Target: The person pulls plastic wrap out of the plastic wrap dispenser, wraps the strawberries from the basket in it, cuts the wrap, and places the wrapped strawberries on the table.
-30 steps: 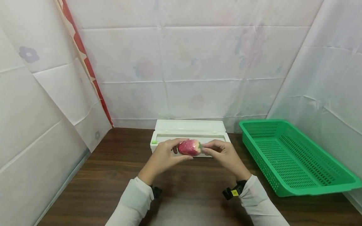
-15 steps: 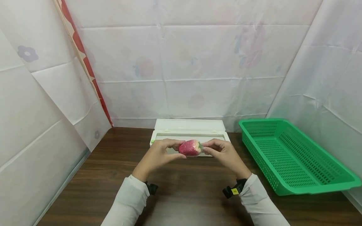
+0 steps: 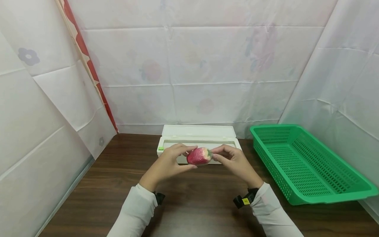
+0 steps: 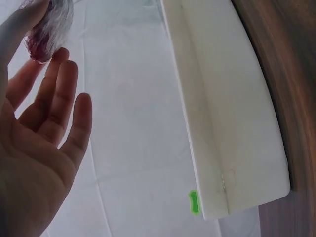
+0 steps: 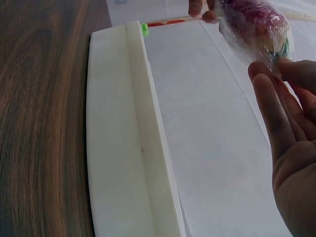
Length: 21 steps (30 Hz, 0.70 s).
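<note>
A red strawberry-like fruit with a pale band and a green end is wrapped in clear cling film. Both hands hold it up in front of the white box. My left hand has its thumb and fingertips around the fruit's red end; in the left wrist view its other fingers are spread. At the green end, my right hand pinches the bunched film between thumb and fingertips. A white cling film dispenser with its lid raised stands behind the hands, partly hidden by them.
On the dispenser's left end sits a small green slider. A green perforated basket stands at the right on the dark wooden table. White patterned sheets enclose the back and both sides.
The left hand draws back slightly to the left, then closes up around the fruit's red end again. The fruit turns a little, while the right hand keeps its pinch.
</note>
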Motion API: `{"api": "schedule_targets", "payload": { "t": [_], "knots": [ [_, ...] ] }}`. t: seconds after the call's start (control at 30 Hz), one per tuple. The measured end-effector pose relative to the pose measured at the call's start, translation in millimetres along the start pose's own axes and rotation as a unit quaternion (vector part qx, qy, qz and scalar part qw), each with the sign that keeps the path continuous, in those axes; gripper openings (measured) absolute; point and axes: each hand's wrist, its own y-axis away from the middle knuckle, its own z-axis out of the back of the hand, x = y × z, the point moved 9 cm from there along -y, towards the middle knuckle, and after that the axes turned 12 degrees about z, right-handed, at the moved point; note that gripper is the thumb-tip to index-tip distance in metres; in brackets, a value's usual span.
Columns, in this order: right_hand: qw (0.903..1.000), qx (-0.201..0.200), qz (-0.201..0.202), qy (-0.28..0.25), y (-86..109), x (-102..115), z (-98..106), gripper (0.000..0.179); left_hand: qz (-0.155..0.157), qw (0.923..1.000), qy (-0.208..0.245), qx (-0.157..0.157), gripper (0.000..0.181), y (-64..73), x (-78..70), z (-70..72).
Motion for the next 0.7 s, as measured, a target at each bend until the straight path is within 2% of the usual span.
{"api": "schedule_targets", "payload": {
  "t": [0.17,0.3,0.47,0.7],
  "knots": [
    [1.0000,-0.004,-0.004,0.001,1.1,-0.7,0.0,0.012,0.001,0.9997,-0.024,0.000,0.062,-0.1,-2.8,-2.5],
    [0.9993,0.030,-0.006,0.020,0.9,-2.2,-4.3,0.012,0.014,0.9996,-0.023,0.004,0.059,1.0,-0.8,-2.1],
    [0.9932,0.099,0.011,0.060,1.0,-1.3,-11.9,0.007,0.039,0.9980,-0.019,0.045,0.057,1.0,7.2,-9.7],
    [0.9872,0.134,0.010,0.085,3.9,-1.7,-11.3,0.008,0.089,0.9899,0.031,0.106,0.047,1.9,15.6,-16.3]
  ]
}}
